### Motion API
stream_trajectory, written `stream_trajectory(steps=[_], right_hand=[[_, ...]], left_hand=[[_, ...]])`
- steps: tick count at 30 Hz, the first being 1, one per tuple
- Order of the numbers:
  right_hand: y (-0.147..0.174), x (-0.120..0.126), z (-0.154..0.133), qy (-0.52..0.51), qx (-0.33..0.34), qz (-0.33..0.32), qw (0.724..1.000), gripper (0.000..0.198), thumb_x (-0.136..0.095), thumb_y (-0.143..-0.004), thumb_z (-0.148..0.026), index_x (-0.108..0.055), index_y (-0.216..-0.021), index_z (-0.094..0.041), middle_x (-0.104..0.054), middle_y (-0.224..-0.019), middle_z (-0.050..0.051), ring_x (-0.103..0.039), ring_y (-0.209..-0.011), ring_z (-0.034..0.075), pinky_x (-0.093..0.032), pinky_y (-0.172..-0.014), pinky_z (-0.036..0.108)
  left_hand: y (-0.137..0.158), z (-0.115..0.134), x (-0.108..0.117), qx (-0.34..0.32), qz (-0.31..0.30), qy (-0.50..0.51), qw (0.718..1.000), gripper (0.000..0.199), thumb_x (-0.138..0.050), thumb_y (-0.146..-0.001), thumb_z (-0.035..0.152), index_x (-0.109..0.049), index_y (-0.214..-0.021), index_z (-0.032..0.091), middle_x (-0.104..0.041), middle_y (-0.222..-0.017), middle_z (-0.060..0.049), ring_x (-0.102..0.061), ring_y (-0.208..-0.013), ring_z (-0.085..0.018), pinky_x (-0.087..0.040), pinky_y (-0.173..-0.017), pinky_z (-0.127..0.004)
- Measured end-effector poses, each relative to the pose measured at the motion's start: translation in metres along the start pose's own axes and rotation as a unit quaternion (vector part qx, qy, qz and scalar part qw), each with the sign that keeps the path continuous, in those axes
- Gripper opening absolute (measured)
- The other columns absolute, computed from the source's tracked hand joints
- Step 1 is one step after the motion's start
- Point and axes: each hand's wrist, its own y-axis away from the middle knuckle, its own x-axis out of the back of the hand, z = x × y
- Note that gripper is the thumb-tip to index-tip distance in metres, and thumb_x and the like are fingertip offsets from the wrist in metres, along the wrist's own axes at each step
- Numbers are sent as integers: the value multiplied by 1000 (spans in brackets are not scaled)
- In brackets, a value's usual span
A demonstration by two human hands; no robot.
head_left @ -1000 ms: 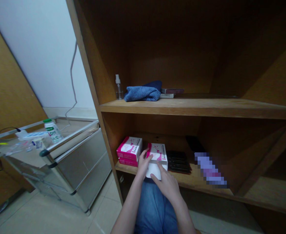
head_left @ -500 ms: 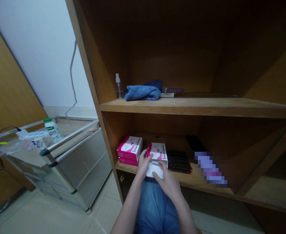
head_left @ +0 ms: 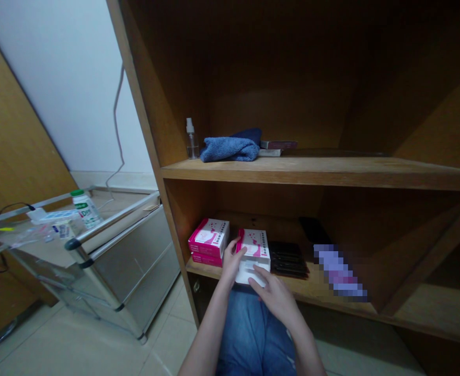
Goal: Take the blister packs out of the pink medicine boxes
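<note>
A pink-and-white cardboard box (head_left: 255, 243) lies on the lower shelf, printed face up. My left hand (head_left: 232, 263) grips its left side, thumb over the top. From the box's near end a plain white part (head_left: 246, 274) sticks out past the shelf edge; whether this is a flap or the contents I cannot tell. My right hand (head_left: 275, 292) is at the right of this white part, its fingers apart and the fingertips close to it. Just left of my left hand stand similar pink-and-white boxes (head_left: 210, 235), stacked.
Black flat packets (head_left: 288, 259) lie right of the box, with a blurred purple item (head_left: 340, 271) beyond. Above, the upper shelf (head_left: 316, 169) holds a blue towel (head_left: 230, 149) and a spray bottle (head_left: 191, 140). A metal trolley (head_left: 124, 250) with a white bottle (head_left: 87, 209) stands left.
My right hand has drawn back slightly to the right and toward me, uncovering more of the white part. My left hand and the box have hardly moved.
</note>
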Motion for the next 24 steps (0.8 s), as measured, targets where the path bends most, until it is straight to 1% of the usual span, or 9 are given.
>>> stream_trajectory(steps=[3,5,8,11,14,17,18,21,24], right_hand=[[9,18,-1,-93,6,-5,996,48,-49,-80,-47,-60,-115,-16,-70,-98,9,-66,-74,23,-51,-73,35],[17,34,-4,-148,14,-3,989,46,-51,-79,-48,-63,-111,-16,-71,-92,9,-66,-72,22,-52,-70,33],[32,58,-10,-204,18,6,979,44,-53,-78,-48,-66,-105,-16,-70,-96,10,-67,-76,21,-53,-72,32],[46,78,-10,-228,0,47,973,43,-55,-75,-51,-67,-101,-18,-68,-104,11,-68,-77,21,-54,-73,31],[57,94,-3,-226,-14,109,968,45,-59,-70,-55,-69,-95,-20,-71,-94,11,-69,-73,23,-56,-69,32],[64,103,8,-216,-27,172,961,45,-62,-65,-57,-70,-91,-20,-72,-76,10,-69,-69,25,-56,-67,33],[65,105,11,-216,-33,191,957,45,-62,-65,-56,-70,-91,-20,-72,-74,10,-69,-69,25,-56,-67,33],[62,106,22,-228,-50,234,944,45,-63,-63,-56,-70,-90,-20,-72,-84,10,-69,-67,24,-57,-66,33],[53,101,37,-236,-61,255,936,47,-64,-61,-57,-68,-88,-18,-71,-94,12,-69,-66,24,-56,-64,33]], left_hand=[[-1,-1,0,-13,-2,-4,1000,45,-69,-67,22,-61,-111,17,-64,-113,-12,-60,-101,-24,-45,-89,-35],[-2,-2,0,-20,-2,-8,1000,45,-69,-66,21,-61,-110,17,-64,-112,-11,-60,-102,-23,-44,-90,-35],[-2,-3,0,-25,4,-14,1000,44,-69,-65,19,-62,-109,17,-64,-114,-10,-58,-105,-23,-42,-92,-33],[-3,-4,1,-27,7,-14,1000,44,-69,-66,19,-62,-109,17,-63,-115,-10,-58,-106,-22,-42,-93,-33],[-2,-2,1,-19,8,-9,1000,44,-69,-66,18,-62,-110,16,-63,-116,-11,-58,-105,-23,-42,-93,-33],[0,0,0,2,6,4,1000,45,-69,-67,19,-61,-111,17,-64,-114,-11,-61,-102,-23,-45,-90,-34],[0,1,0,7,6,7,1000,45,-70,-67,19,-61,-111,17,-64,-113,-11,-61,-100,-23,-45,-89,-34],[1,2,-1,2,10,4,1000,44,-70,-66,18,-62,-110,17,-64,-113,-11,-61,-100,-23,-45,-90,-34],[0,1,-1,-6,11,3,1000,44,-70,-66,18,-62,-109,17,-64,-115,-11,-60,-102,-23,-44,-91,-34]])
